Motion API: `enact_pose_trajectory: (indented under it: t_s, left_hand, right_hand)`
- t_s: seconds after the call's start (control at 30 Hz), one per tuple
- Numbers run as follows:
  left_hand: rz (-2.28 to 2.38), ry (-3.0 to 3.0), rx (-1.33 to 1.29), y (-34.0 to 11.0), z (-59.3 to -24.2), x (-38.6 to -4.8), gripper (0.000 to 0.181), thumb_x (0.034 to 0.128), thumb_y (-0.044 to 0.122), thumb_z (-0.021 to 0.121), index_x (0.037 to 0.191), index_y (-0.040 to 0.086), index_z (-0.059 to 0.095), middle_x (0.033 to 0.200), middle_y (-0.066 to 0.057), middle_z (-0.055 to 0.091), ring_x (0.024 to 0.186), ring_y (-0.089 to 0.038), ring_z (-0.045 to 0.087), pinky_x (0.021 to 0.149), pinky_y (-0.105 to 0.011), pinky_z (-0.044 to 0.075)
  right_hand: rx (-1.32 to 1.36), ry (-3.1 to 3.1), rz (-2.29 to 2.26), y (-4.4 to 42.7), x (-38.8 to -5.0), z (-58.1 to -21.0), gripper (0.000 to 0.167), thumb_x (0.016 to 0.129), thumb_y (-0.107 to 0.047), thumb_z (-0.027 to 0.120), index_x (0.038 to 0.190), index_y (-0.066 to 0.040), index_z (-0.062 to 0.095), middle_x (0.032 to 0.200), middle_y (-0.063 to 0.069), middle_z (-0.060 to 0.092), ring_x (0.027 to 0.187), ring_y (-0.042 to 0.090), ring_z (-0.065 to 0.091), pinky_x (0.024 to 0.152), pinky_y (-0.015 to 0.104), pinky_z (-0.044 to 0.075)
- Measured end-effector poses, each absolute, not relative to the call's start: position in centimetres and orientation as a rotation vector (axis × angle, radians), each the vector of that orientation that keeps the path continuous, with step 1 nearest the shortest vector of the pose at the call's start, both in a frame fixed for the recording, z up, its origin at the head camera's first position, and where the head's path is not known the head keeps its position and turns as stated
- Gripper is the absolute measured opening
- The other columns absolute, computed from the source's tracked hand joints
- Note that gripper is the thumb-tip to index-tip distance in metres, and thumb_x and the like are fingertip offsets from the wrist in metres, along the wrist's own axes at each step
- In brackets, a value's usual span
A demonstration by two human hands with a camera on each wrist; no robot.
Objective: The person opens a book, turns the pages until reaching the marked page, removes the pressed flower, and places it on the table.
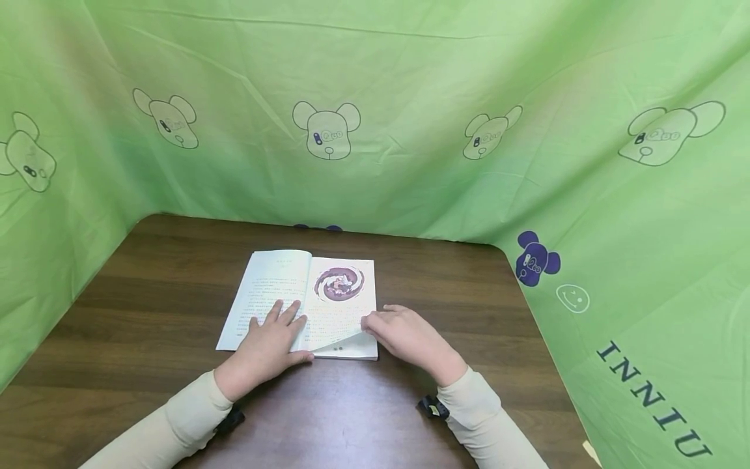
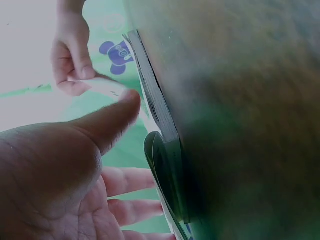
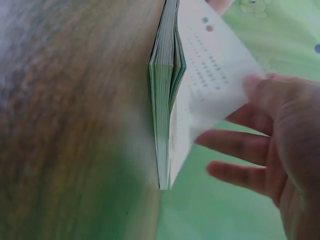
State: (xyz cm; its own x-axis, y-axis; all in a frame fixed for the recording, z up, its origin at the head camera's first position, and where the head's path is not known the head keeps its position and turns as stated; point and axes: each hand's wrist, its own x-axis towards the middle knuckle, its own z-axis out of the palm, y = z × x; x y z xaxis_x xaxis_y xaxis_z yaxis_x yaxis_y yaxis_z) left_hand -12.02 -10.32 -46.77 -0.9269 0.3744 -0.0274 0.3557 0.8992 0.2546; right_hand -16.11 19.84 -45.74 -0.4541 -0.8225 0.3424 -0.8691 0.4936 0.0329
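Note:
An open book [image 1: 336, 326] lies on the table, with printed text on both sides and a purple swirl picture on its right page. My left hand [image 1: 266, 344] rests with spread, straight fingers over the left page and the middle fold, its thumb by the lower edge. At the right side, my right hand [image 1: 407, 335] pinches the lower corner of the right page [image 3: 215, 70] between thumb and finger. That page is lifted and bent, and another page shows beneath it. In the right wrist view the book's thick page block [image 3: 162, 100] is seen edge-on.
The brown wooden table [image 1: 176, 286] stretches around the book. A green cloth [image 1: 404, 71] with bear-head prints hangs behind the table and at both sides. Dark wrist devices [image 1: 433, 408] sit at the sleeve cuffs.

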Motion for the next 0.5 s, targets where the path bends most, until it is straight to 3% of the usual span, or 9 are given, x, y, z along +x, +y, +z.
enact_pose_trajectory:
  t_s: [0.27,0.5]
  left_hand:
    - [0.438,3.014,0.559,-10.2,-46.9,-12.1,0.069,0.0926,0.048,0.073,0.147,0.009,0.056,0.159,-0.018,0.043,0.147,-0.048,0.036,0.096,-0.082,0.035]
    - [0.506,3.064,0.536,-10.2,-47.0,-11.9,0.08,0.0925,0.037,0.075,0.159,0.013,0.037,0.159,-0.019,0.042,0.145,-0.045,0.04,0.096,-0.081,0.037]
  right_hand:
    - [1.436,-2.217,-0.017,20.0,-16.1,-45.2,0.017,0.104,-0.014,0.052,0.117,-0.014,0.063,0.116,0.0,0.076,0.109,0.017,0.073,0.11,0.044,0.046]
    - [1.385,-2.14,-0.097,19.8,-16.2,-44.6,0.031,0.109,-0.02,0.042,0.13,-0.015,0.064,0.136,0.005,0.068,0.13,0.028,0.062,0.116,0.05,0.039]
